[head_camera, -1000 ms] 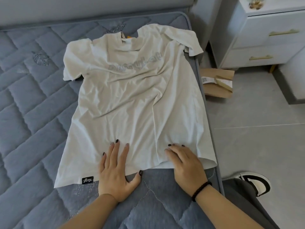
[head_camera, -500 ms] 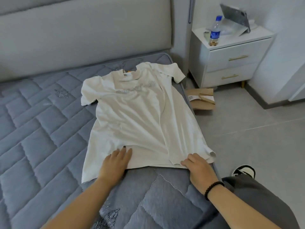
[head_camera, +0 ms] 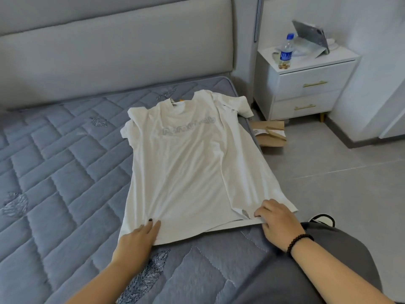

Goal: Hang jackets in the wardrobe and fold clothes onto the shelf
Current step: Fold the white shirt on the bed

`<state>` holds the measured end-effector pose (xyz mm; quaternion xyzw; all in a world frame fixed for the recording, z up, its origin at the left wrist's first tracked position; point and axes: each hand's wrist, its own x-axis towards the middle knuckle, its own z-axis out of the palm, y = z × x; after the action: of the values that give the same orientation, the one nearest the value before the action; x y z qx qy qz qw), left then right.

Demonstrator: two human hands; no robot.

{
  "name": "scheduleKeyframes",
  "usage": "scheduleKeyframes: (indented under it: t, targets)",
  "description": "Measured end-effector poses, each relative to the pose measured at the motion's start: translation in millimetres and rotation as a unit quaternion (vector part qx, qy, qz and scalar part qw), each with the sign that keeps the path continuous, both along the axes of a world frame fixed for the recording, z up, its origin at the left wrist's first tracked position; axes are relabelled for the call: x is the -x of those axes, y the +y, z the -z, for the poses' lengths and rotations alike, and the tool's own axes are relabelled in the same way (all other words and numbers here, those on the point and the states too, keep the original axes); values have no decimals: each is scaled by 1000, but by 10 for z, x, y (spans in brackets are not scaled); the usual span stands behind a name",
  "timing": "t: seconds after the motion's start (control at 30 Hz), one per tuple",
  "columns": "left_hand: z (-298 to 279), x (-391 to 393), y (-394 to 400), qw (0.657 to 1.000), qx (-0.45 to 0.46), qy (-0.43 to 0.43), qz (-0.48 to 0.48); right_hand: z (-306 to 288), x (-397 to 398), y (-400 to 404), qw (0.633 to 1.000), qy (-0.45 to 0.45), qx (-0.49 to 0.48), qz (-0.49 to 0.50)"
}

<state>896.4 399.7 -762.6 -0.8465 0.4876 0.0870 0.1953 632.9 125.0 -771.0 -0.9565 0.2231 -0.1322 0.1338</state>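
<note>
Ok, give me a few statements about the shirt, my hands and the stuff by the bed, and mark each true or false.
1. The white T-shirt lies spread on the mattress. True.
2. The left hand holds a hanger. False: it rests on the shirt's hem.
3. The right hand grips the hem's right corner. True.
4. A bottle stands on the nightstand. True.
5. The cardboard box sits on the mattress. False: it's on the floor.

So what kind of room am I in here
Most likely a bedroom: a quilted mattress against a padded headboard, with a white nightstand beside it.
</note>
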Motion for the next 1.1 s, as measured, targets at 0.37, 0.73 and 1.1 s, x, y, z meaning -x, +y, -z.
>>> scheduleKeyframes:
  t: [0.37,0.73,1.1]
  targets:
    - [-4,62,718,938,291,136,-130,106,68,-125,954,132,-122,239]
    - [97,34,513,859,333,151,-358,138,82,-312,884,19,-304,355]
    - [47,-155,776,634,464,294,-544,130,292,-500,757,-172,-305,552]
